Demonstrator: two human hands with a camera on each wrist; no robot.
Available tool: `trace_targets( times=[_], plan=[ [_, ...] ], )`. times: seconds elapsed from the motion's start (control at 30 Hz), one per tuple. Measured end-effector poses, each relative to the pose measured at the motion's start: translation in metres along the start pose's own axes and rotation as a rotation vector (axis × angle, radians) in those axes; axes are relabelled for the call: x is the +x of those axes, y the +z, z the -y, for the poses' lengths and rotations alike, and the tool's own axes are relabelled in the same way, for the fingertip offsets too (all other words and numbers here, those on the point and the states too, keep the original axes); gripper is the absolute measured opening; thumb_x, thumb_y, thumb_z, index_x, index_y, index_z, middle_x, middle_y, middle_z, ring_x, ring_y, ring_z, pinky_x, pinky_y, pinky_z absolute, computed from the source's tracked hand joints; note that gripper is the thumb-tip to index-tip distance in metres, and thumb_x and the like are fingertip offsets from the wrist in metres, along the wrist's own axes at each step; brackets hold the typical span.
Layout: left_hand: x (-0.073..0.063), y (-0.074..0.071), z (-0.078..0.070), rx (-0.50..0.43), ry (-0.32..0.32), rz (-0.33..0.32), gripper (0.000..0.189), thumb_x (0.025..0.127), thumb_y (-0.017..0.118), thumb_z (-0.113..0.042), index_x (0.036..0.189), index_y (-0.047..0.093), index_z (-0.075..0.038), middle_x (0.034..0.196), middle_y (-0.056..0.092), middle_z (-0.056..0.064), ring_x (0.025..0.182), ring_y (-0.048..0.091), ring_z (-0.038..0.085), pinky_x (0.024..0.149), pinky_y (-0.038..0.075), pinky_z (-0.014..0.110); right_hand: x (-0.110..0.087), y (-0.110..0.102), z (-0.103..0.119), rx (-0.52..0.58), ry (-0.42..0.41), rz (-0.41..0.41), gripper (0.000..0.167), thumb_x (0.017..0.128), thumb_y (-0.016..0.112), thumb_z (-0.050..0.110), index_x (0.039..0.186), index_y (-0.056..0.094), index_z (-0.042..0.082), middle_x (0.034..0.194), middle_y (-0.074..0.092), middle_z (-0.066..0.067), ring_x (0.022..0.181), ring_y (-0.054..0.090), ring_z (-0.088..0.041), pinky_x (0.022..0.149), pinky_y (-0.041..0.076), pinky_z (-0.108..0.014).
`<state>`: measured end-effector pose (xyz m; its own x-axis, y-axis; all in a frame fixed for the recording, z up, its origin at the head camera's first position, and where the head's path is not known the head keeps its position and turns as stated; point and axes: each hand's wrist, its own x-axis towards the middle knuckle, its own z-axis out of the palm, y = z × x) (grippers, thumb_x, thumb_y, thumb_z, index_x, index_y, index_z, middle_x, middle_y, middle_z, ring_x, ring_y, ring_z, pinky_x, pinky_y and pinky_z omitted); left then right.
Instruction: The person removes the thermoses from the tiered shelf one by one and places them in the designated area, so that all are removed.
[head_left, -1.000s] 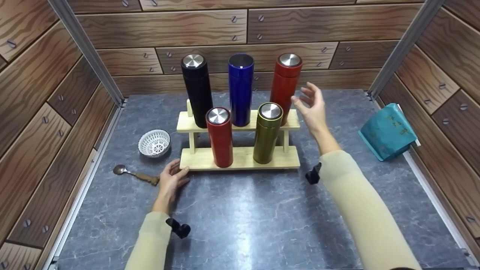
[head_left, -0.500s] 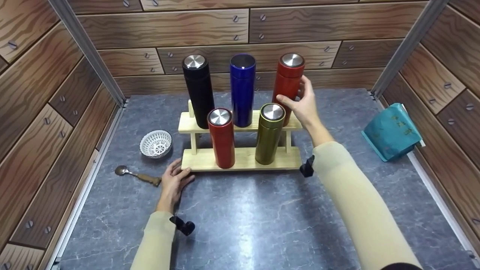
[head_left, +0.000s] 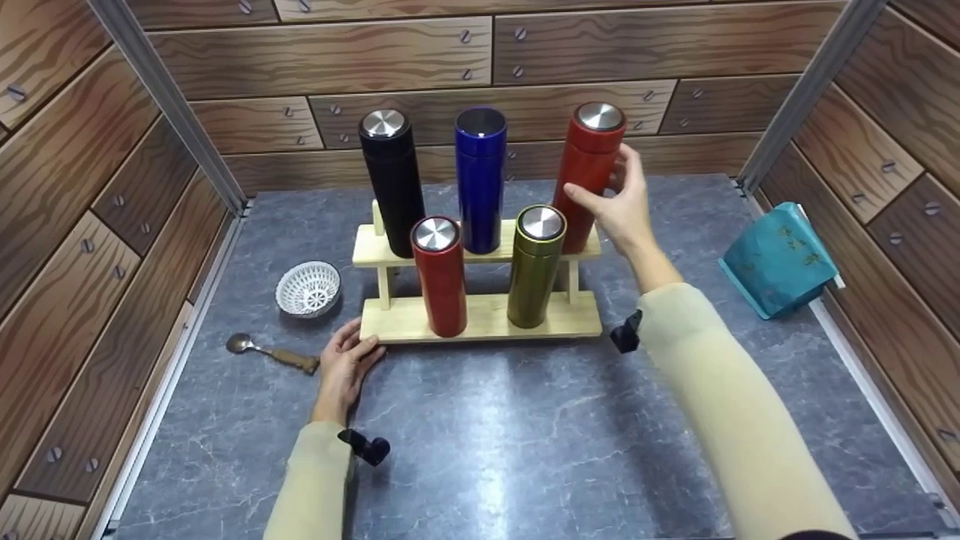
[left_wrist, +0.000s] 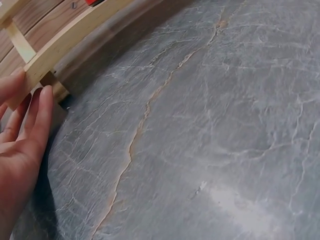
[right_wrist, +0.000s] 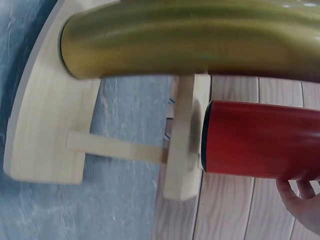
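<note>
My right hand [head_left: 622, 210] grips the red thermos [head_left: 589, 169] at the back right, thumb in front and fingers round its far side. In the right wrist view, the base of this red thermos [right_wrist: 260, 140] is right at the upper board. My left hand [head_left: 346, 367] pinches the left end of the two-tier wooden rack [head_left: 487, 307], thumb on the lower board's edge and fingers below. Black [head_left: 394, 187] and blue [head_left: 481, 180] thermoses stand on the upper tier. Another red thermos [head_left: 440, 277] and an olive-gold thermos [head_left: 536, 266] stand upright on the lower tier.
A white woven basket [head_left: 307, 289] stands left of the rack. Below it lies a spoon [head_left: 274, 354] with a wooden handle, its end close to my left hand. A teal pouch [head_left: 780, 260] is at the far right. Wood-patterned walls [head_left: 397, 56] enclose the table.
My right hand has reached in from the right and taken hold of the back red thermos, which has shifted slightly right. My left hand stays at the rack's corner.
</note>
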<state>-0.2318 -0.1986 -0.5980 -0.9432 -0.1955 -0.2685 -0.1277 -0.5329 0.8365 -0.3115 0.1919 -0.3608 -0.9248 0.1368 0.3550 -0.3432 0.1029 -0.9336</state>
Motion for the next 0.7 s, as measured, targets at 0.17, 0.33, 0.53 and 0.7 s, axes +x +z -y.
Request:
trace_targets(
  times=[0.17, 0.33, 0.53, 0.7],
  plan=[
    [0.002, 0.0, 0.001, -0.022, 0.002, -0.002, 0.059, 0.079, 0.062, 0.015, 0.133, 0.043, -0.001, 0.115, 0.054, 0.012, 0.085, 0.062, 0.02, 0.085, 0.052, 0.043, -0.002, -0.013, 0.006, -0.027, -0.024, -0.018, 0.072, 0.069, 0.08, 0.006, 0.13, 0.042, 0.009, 0.115, 0.053, -0.011, 0.099, 0.053, -0.024, 0.087, 0.046, -0.034],
    [0.004, 0.0, 0.001, -0.036, 0.02, 0.019, 0.059, 0.079, 0.061, 0.015, 0.134, 0.043, -0.001, 0.114, 0.055, 0.011, 0.086, 0.062, 0.02, 0.086, 0.052, 0.043, -0.006, -0.023, 0.009, -0.035, -0.05, -0.057, 0.071, 0.068, 0.08, 0.006, 0.129, 0.043, 0.008, 0.113, 0.055, -0.011, 0.097, 0.054, -0.023, 0.085, 0.046, -0.033],
    [0.003, 0.001, 0.002, -0.057, 0.026, 0.026, 0.059, 0.08, 0.061, 0.014, 0.134, 0.042, -0.001, 0.115, 0.054, 0.012, 0.088, 0.061, 0.019, 0.087, 0.051, 0.042, -0.011, -0.037, 0.012, -0.027, -0.048, -0.105, 0.07, 0.067, 0.081, 0.005, 0.127, 0.045, 0.011, 0.112, 0.055, -0.011, 0.097, 0.054, -0.024, 0.083, 0.047, -0.033],
    [0.003, 0.0, 0.004, -0.073, 0.017, 0.009, 0.059, 0.079, 0.061, 0.015, 0.133, 0.044, -0.002, 0.119, 0.052, 0.013, 0.09, 0.061, 0.02, 0.088, 0.051, 0.041, -0.013, -0.049, 0.014, -0.01, -0.072, -0.129, 0.072, 0.067, 0.081, 0.004, 0.128, 0.045, 0.012, 0.113, 0.055, -0.011, 0.099, 0.054, -0.024, 0.084, 0.047, -0.033]
  ],
)
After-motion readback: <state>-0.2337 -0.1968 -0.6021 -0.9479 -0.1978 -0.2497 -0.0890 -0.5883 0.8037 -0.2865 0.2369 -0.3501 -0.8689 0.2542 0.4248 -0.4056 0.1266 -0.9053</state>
